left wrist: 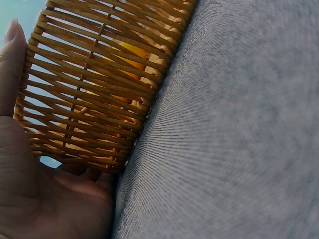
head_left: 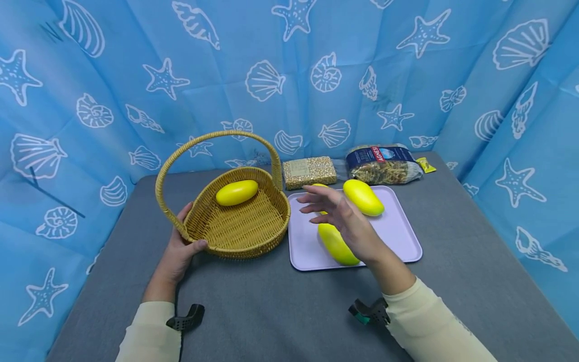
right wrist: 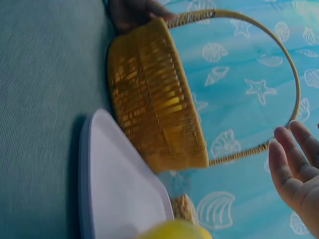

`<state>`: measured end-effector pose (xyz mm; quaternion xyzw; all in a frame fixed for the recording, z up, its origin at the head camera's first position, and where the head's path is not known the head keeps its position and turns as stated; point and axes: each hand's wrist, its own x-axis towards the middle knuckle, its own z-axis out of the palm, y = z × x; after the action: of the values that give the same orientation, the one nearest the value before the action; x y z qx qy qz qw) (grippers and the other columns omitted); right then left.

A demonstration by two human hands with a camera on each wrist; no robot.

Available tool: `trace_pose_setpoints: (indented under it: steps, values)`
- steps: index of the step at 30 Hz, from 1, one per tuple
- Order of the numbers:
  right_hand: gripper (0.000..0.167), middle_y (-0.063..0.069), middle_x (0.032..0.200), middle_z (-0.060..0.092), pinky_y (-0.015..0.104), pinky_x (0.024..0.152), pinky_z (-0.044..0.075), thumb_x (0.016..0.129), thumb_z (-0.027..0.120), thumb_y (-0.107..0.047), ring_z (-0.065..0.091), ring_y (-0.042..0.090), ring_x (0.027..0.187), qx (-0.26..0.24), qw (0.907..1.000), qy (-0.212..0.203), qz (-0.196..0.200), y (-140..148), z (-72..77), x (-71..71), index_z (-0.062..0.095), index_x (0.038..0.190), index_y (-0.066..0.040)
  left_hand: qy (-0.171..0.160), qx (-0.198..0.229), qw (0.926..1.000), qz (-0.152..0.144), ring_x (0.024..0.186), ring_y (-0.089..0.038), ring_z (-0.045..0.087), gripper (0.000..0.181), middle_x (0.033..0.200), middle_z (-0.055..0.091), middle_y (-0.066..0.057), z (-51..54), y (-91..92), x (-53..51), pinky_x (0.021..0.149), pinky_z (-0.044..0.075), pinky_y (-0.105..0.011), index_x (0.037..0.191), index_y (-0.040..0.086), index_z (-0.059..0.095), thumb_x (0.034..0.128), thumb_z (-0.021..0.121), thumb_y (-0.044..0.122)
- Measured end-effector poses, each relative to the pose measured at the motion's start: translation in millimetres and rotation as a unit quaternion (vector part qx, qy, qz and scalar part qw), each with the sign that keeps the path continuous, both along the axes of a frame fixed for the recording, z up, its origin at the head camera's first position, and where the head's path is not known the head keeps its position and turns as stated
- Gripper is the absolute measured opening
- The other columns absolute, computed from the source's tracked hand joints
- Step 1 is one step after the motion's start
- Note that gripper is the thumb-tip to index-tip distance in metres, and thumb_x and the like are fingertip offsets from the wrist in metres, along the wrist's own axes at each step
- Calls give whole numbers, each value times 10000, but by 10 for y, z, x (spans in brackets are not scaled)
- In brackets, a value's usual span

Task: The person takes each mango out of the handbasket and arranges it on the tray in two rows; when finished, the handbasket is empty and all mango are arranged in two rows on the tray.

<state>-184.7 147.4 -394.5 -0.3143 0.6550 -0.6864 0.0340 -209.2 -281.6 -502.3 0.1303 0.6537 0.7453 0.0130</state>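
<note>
One yellow mango (head_left: 237, 193) is held at 12 o'clock in the wicker basket (head_left: 246, 226), long axis nearly 9-to-3, the basket being gripped at 8 o'clock by the left hand (head_left: 180, 254). At its 3 o'clock, three mangoes (head_left: 364, 198) are carried on the lilac tray (head_left: 393, 231), partly hidden by the empty, outstretched right hand (head_left: 347, 216).

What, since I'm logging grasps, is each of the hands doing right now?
Left hand: holding the wicker basket by its side.
Right hand: open, holding nothing, raised over the tray.
</note>
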Motion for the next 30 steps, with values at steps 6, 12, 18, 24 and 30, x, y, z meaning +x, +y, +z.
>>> trace_pose_setpoints:
  steps: [6, 12, 18, 24, 30]
  values:
    - [1005, 303, 1515, 527, 577, 1049, 494, 1089, 295, -765, 528, 538, 1350, -395, 9982, -139, 423, -241, -9, -38, 375, 1615, 88, -13, -51, 10000, -10, 1445, -314, 472, 980, 1709, 231, -265, -12, 1, -6, 1053, 497, -281, 1762, 191, 126, 1020, 690, -110]
    - [1007, 285, 1542, 514, 689, 1064, 438, 1076, 325, -782, 505, 532, 1388, -529, 9958, -400, 630, -509, -93, -90, 368, 1630, 57, -37, -61, 10000, -16, 1455, -314, 454, 980, 1716, 225, -247, -3, -2, -4, 1057, 493, -279, 1763, 193, 125, 1018, 679, -122]
    - [1027, 260, 1551, 522, 664, 1087, 444, 1055, 344, -811, 515, 481, 1401, -453, 9949, -664, 602, -792, -178, -221, 379, 1636, 35, 46, -18, 10000, -7, 1458, -319, 461, 971, 1711, 242, -258, -20, -25, 5, 1066, 490, -286, 1763, 182, 132, 1024, 702, -89]
    - [937, 269, 1546, 514, 667, 1098, 433, 1102, 319, -744, 529, 416, 1397, -380, 9949, -829, 421, -998, -228, -413, 384, 1649, 14, 132, 17, 9999, -86, 1459, -323, 461, 976, 1709, 233, -278, -32, -29, 8, 1072, 489, -296, 1762, 163, 113, 1027, 714, -61]
    - [695, 278, 1522, 525, 670, 1096, 439, 1177, 247, -485, 541, 400, 1381, -152, 9963, -849, 35, -1127, -274, -608, 411, 1637, 9, 108, -7, 9999, -96, 1440, -314, 485, 978, 1704, 235, -285, -25, -27, -4, 1069, 493, -299, 1763, 170, 109, 1025, 701, -77]
